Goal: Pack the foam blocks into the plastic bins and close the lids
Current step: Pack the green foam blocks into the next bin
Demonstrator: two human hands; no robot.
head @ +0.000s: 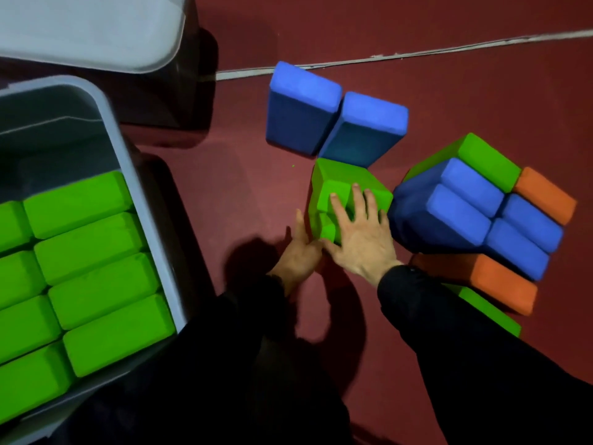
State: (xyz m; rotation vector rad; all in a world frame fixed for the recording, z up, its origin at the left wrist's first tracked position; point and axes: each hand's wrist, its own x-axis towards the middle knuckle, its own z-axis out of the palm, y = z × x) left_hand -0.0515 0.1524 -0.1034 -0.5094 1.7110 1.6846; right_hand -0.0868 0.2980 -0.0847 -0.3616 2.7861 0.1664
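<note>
A small stack of green foam blocks [343, 184] stands on the red floor at centre. My left hand [300, 252] presses against its near left side. My right hand [359, 236] lies over its top and near face, fingers spread on the foam. Both hands grip the stack between them. At the left an open grey plastic bin [134, 175] holds several green blocks [96, 268] in neat rows. Two blue blocks [333, 123] stand just behind the green stack.
To the right lies a pile of blue [481, 216], orange [500, 281] and green [487, 155] blocks. A second grey bin [90, 30] sits at the top left. A pale seam [417, 53] crosses the floor behind the blocks. My dark sleeves fill the bottom.
</note>
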